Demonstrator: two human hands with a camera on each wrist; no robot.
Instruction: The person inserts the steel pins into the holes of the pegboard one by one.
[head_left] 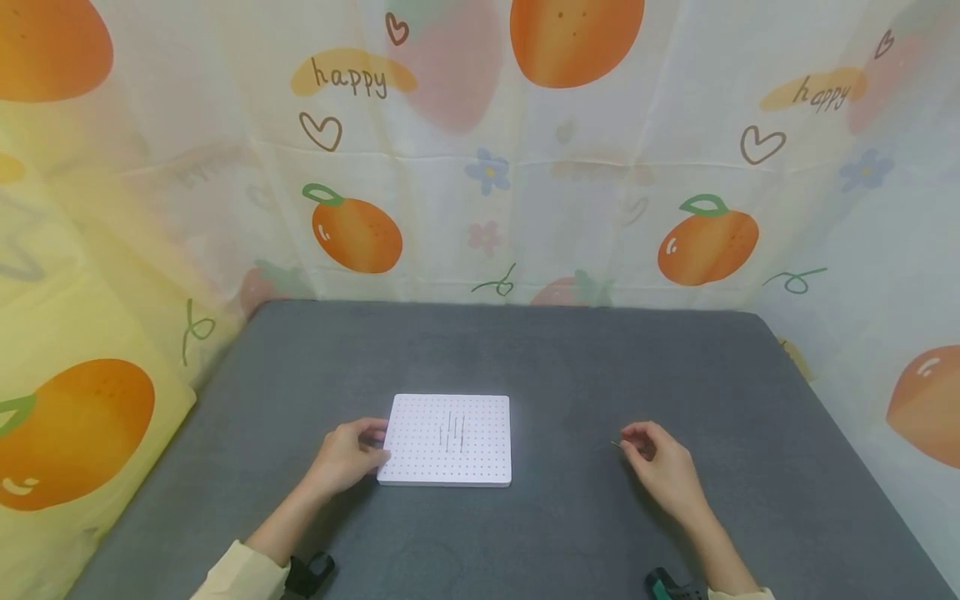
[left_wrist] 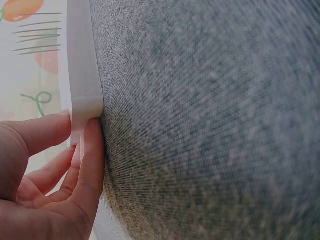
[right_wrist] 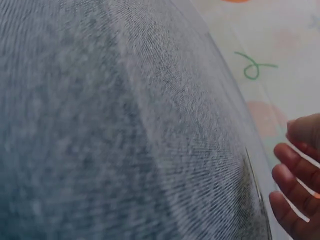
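A white pegboard with rows of small holes lies on the grey table. Several thin dark pins stand upright in its middle; the left wrist view shows these pins jutting from the board's face. My left hand grips the board's left side, thumb on top and fingers under the edge. Off to the right of the board, my right hand pinches a thin pin, whose tip pokes out leftward from thumb and forefinger. In the right wrist view the curled fingers show at the right edge.
A grey cloth covers the table. Behind it and at both sides hangs a pale curtain printed with oranges and hearts. Dark straps sit at both wrists, below light sleeves.
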